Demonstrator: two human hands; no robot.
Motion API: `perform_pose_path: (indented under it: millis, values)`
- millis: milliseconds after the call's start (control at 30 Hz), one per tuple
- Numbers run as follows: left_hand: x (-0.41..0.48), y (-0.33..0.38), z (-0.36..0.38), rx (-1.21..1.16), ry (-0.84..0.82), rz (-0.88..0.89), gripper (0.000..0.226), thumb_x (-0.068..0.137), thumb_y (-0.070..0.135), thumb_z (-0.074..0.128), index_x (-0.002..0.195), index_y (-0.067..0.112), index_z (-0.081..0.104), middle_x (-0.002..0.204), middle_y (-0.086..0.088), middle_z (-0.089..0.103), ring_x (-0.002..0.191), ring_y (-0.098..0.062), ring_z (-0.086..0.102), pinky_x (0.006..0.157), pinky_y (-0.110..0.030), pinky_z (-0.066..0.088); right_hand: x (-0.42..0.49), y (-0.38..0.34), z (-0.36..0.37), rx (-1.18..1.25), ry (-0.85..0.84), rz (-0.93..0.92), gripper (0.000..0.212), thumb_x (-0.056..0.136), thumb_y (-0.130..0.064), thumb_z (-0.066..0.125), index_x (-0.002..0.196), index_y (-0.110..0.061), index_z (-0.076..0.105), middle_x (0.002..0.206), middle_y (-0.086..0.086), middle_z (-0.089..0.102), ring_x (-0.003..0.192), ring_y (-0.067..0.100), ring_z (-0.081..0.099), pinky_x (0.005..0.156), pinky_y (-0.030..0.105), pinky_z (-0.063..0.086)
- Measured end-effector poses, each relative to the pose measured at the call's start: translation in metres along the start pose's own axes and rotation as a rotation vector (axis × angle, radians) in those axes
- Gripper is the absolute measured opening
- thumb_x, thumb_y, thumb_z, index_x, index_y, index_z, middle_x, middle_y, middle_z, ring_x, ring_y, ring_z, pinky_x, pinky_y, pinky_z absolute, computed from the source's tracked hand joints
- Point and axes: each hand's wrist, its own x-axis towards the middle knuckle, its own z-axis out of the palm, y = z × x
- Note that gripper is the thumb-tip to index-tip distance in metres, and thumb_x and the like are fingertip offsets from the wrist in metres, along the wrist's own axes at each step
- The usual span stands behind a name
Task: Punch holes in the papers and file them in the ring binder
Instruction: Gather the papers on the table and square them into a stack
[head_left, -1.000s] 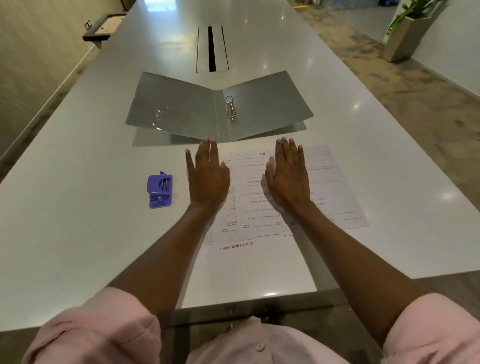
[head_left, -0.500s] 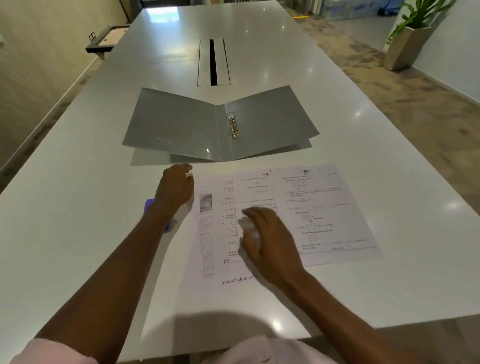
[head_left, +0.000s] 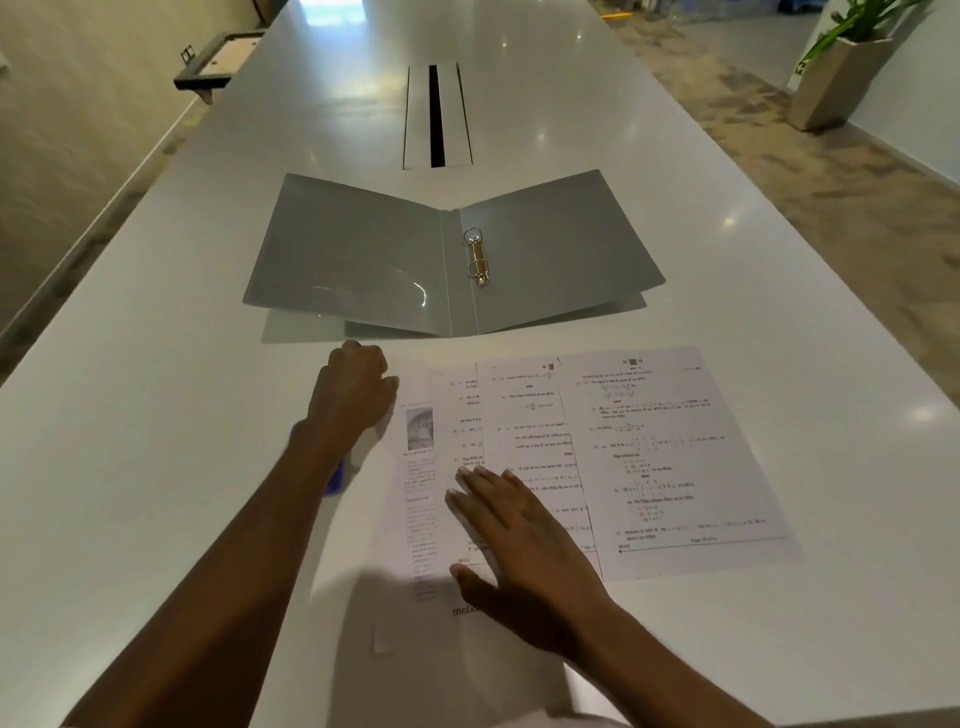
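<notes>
The right hand lies flat on the near-left part of the papers, fingers straight and spread, palm down, gripping nothing. One second ago it lay farther out on the sheets, beside the left hand; half a second ago its fingers were bent onto the page.

The papers lie overlapped on the counter, between the person and the binder. The print is too small to read, and the right hand covers part of the bottom line.

The purple hole punch sits left of the papers. One second ago it was in full view; now the left forearm hides all but a blue-violet strip.

The left hand is at the far-left corner of the sheets, fingers curled under, where one second ago it lay flat. It is blurred, so it cannot be told whether it pinches the paper edge.

Beyond the papers the grey ring binder lies open, apart from them, its rings upright at the spine and holding no sheets. Its position on the counter is unchanged.

Farther out is a cable slot. A planter on the floor at far right is cut off by the frame.
</notes>
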Motion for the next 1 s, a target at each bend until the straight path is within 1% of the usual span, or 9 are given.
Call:
perform_pose_path:
  millis: [133,233,367,467,567,667,767,867,1000]
  values:
    - [-0.002,0.006,-0.001,-0.075,0.028,-0.041,0.028,0.096,0.022,0.071,0.098,-0.004,0.079,0.108,-0.021,0.07,0.085,-0.024,0.062,0.088,-0.039,0.053,0.001,0.002,0.003,0.012,0.002,-0.007,0.072,0.098,-0.054,0.045,0.162,-0.026,0.027,0.173,-0.006,0.017,0.16,0.009,0.008,0.13,0.033,0.005]
    - [-0.005,0.009,-0.002,-0.092,0.002,-0.083,0.033,0.099,0.026,0.067,0.085,-0.002,0.078,0.087,-0.015,0.074,0.073,-0.019,0.061,0.075,-0.031,0.046,0.002,0.002,0.002,0.015,-0.001,-0.002,0.073,0.097,-0.054,0.046,0.162,-0.026,0.026,0.174,-0.006,0.015,0.16,0.009,0.007,0.129,0.03,0.0]
    - [-0.01,0.013,-0.006,-0.139,-0.047,-0.105,0.052,0.106,0.032,0.055,0.059,0.012,0.051,0.058,-0.005,0.052,0.054,-0.014,0.046,0.061,-0.027,0.034,0.001,0.001,0.001,0.006,0.008,0.004,0.072,0.098,-0.055,0.044,0.162,-0.026,0.026,0.174,-0.006,0.015,0.16,0.009,0.007,0.127,0.027,-0.004]
    - [-0.016,0.019,-0.011,-0.195,-0.075,-0.13,0.048,0.109,0.037,0.048,0.069,0.01,0.054,0.067,-0.004,0.056,0.067,-0.02,0.055,0.072,-0.032,0.037,0.0,0.002,0.002,0.007,0.011,0.009,0.071,0.1,-0.057,0.041,0.163,-0.027,0.025,0.174,-0.006,0.013,0.16,0.009,0.006,0.127,0.028,-0.004]
    - [-0.021,0.022,-0.016,-0.302,-0.055,-0.176,0.032,0.107,0.034,0.054,0.107,0.006,0.071,0.101,-0.006,0.071,0.094,-0.024,0.065,0.086,-0.036,0.048,-0.001,0.003,0.003,0.009,0.024,0.006,0.07,0.101,-0.057,0.039,0.163,-0.027,0.024,0.174,-0.007,0.013,0.16,0.009,0.007,0.128,0.029,0.0]
    - [-0.03,0.021,-0.016,-0.444,0.008,-0.255,0.044,0.1,0.028,0.067,0.139,0.009,0.061,0.137,-0.014,0.068,0.119,-0.032,0.066,0.104,-0.043,0.051,-0.002,0.003,0.004,0.015,0.036,0.007,0.069,0.103,-0.057,0.038,0.163,-0.027,0.024,0.174,-0.008,0.012,0.16,0.008,0.005,0.128,0.029,0.002]
    - [-0.04,0.018,-0.015,-0.559,0.074,-0.302,0.06,0.096,0.022,0.074,0.15,0.008,0.05,0.14,-0.017,0.066,0.122,-0.035,0.067,0.108,-0.047,0.053,-0.003,0.004,0.006,0.016,0.043,0.009,0.07,0.104,-0.056,0.036,0.164,-0.025,0.021,0.174,-0.009,0.008,0.16,0.005,-0.001,0.13,0.032,0.005]
    - [-0.049,0.014,-0.013,-0.716,0.089,-0.368,0.061,0.093,0.019,0.077,0.148,0.008,0.053,0.132,-0.017,0.07,0.107,-0.031,0.073,0.097,-0.048,0.06,-0.002,0.004,0.005,0.032,0.065,0.035,0.07,0.103,-0.055,0.035,0.165,-0.025,0.019,0.174,-0.01,0.008,0.159,0.002,-0.004,0.131,0.034,0.003]
    - [-0.067,0.012,-0.007,-0.767,0.003,-0.406,0.025,0.095,0.019,0.075,0.118,0.009,0.069,0.106,-0.011,0.076,0.08,-0.02,0.07,0.063,-0.028,0.05,-0.001,0.005,0.003,0.085,0.152,0.093,0.065,0.101,-0.049,0.045,0.161,-0.026,0.031,0.171,-0.013,0.022,0.158,-0.001,0.006,0.131,0.036,0.007]
